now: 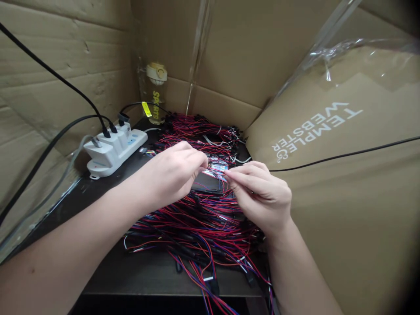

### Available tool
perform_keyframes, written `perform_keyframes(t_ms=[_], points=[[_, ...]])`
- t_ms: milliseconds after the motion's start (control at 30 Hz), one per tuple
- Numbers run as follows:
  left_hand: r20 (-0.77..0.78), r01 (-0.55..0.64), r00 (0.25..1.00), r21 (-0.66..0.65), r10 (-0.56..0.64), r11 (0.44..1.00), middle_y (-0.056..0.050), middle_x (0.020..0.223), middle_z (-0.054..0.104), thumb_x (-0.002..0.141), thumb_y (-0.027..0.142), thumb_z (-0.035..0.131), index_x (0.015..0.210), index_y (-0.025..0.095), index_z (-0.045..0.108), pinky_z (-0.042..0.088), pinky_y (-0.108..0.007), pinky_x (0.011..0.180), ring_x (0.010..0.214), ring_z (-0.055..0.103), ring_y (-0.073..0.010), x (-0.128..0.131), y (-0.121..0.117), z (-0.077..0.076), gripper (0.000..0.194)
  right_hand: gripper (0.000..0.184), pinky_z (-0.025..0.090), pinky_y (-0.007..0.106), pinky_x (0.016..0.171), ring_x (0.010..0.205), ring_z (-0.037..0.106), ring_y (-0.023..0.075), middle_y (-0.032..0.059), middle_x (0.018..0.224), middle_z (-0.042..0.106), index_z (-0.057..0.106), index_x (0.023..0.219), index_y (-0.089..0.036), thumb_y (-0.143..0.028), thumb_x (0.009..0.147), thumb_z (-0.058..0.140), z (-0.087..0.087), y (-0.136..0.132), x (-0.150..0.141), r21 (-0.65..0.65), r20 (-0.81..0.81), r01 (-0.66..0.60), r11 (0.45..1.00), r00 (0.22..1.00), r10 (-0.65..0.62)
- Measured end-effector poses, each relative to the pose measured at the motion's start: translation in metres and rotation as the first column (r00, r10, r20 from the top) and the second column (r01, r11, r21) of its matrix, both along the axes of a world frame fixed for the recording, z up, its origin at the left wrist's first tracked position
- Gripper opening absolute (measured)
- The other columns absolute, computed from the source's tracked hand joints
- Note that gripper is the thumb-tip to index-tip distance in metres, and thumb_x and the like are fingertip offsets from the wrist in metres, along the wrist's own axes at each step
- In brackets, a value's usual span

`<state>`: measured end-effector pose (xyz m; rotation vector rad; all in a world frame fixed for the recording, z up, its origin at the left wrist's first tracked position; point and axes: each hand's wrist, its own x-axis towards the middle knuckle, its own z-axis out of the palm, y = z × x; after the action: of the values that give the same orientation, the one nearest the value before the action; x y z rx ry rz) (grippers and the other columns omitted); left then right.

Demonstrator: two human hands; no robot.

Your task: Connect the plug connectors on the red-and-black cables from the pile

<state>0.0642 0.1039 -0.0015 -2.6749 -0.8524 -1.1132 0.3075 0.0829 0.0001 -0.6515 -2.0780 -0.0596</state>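
A large tangle of thin red, blue and black wires (203, 227) covers a dark table (138, 271). A second heap of the same wires (200, 129) lies further back. My left hand (170, 173) hovers over the middle of the pile with its fingertips pinched together on a thin wire. My right hand (262, 194) is just to its right, fingers also pinched on a wire end. The two pinches nearly meet above a small flat item (217, 168) lying among the wires; I cannot make out what it is.
A white power strip (113, 148) with several black plugs and cables sits at the table's back left. Cardboard walls (249, 52) enclose the table. A printed cardboard box (344, 175) under clear plastic presses in from the right. A bottle (155, 94) stands in the back corner.
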Motion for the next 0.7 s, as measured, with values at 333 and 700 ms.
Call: perform_keyframes(t_ms=[333,700], points=[[-0.066,-0.223,0.971,0.091,0.23,0.971,-0.012,0.107,0.075,0.094,0.008,0.055,0.097,0.014,0.068,0.051,-0.047,0.093,0.105,0.064,-0.0304,-0.023,0.01,0.008,0.015,0.033,0.061,0.04,0.084,0.092,0.076,0.02,0.0049,0.105,0.08,0.083,0.104,-0.027,-0.002,0.085,0.075,0.005,0.007,0.023,-0.104,-0.126,0.069,0.992,0.989,-0.081],[-0.009,-0.293,0.954,0.164,0.298,0.942,-0.01,0.139,0.066,0.093,0.006,0.056,0.095,0.018,0.067,0.028,-0.054,0.116,0.134,0.059,-0.0289,-0.005,-0.011,0.008,0.017,0.012,0.059,0.043,0.092,0.102,0.074,0.0224,0.0074,0.108,0.078,0.075,0.103,-0.021,-0.022,0.09,0.077,0.003,-0.006,-0.007,-0.22,0.093,0.098,0.971,0.993,-0.079]])
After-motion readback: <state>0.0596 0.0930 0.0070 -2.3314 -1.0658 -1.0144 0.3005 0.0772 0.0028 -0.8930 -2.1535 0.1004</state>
